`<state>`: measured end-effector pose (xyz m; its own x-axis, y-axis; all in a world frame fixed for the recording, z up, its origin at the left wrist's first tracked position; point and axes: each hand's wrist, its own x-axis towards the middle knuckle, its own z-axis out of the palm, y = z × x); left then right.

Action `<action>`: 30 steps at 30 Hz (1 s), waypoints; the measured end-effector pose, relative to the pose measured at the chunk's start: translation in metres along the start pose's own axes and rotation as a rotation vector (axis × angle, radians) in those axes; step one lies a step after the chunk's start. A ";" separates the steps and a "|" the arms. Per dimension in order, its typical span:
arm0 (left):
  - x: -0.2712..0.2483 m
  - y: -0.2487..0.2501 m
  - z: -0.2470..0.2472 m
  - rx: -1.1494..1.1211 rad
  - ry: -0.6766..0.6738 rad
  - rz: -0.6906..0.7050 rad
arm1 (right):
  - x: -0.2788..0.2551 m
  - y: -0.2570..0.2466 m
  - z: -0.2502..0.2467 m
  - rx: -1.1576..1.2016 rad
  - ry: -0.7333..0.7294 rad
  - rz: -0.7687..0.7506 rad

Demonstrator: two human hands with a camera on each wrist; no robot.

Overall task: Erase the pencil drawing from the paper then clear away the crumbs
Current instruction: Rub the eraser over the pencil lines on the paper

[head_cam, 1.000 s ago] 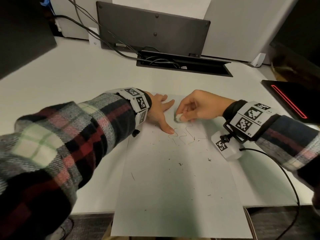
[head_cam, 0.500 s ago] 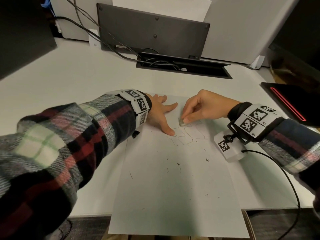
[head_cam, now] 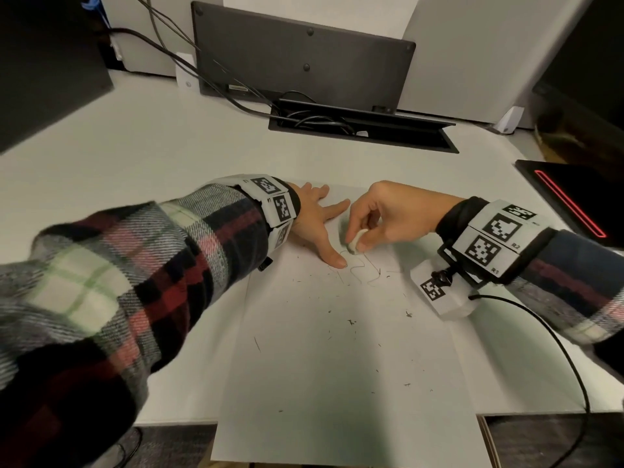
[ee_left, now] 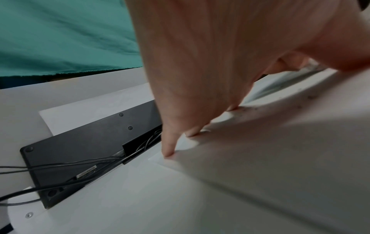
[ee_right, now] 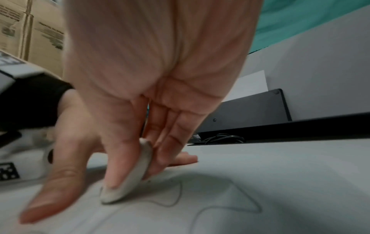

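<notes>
A white eraser [head_cam: 355, 242] is pinched betw. thumb & fingers [ee_right: 120, 158] of the right hand [head_cam: 391, 214], its lower end pressed on the paper [head_cam: 337, 359] at centre frame, head view. The pencil drawing [head_cam: 363, 270], a faint wavy line, is seen just below the eraser, partly rubbed out. The left hand [head_cam: 315, 221] is laid flat on the paper's upper left part, fingers [ee_left: 170, 142] straight & spread apart, tips pressed down. Dark crumbs [head_cam: 351, 321] are scattered over the sheet's middle & lower right. The paper is laid on the pale tabletop [head_cam: 135, 157], its lower edge hung past the tabletop's near edge. A black cable tray [head_cam: 363, 128] is set into the top, upper centre.
</notes>
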<state>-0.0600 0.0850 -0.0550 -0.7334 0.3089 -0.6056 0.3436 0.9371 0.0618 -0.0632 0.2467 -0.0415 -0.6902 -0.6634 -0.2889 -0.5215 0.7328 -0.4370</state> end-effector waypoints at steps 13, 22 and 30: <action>0.001 -0.001 0.000 -0.002 -0.010 0.000 | 0.007 0.004 -0.001 -0.125 0.119 0.015; 0.000 0.000 -0.002 0.016 -0.010 0.000 | 0.000 0.004 -0.005 -0.025 0.149 0.013; -0.001 -0.006 -0.006 0.037 0.049 0.030 | 0.000 0.008 -0.006 -0.039 0.144 0.070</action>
<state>-0.0650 0.0802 -0.0505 -0.7496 0.3454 -0.5646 0.3871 0.9207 0.0493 -0.0703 0.2535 -0.0395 -0.7890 -0.5838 -0.1917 -0.4862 0.7839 -0.3861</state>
